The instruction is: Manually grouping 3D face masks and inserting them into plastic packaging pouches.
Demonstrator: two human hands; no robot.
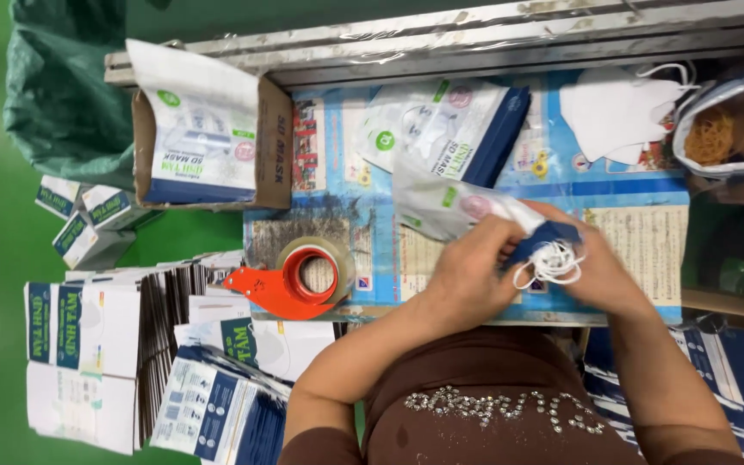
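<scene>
My left hand and my right hand meet over the table's front edge, both closed on one clear plastic pouch with a blue end. The pouch lies tilted, its printed body reaching up and left from my fingers. White face masks with thin ear loops stick out of the blue end between my two hands; my right fingers press on them. The hands hide how far the masks sit inside.
An orange tape dispenser lies left of my hands. Behind are a stack of pouches, loose white masks, a bag of rubber bands and a cardboard box. Flat cartons are piled at left.
</scene>
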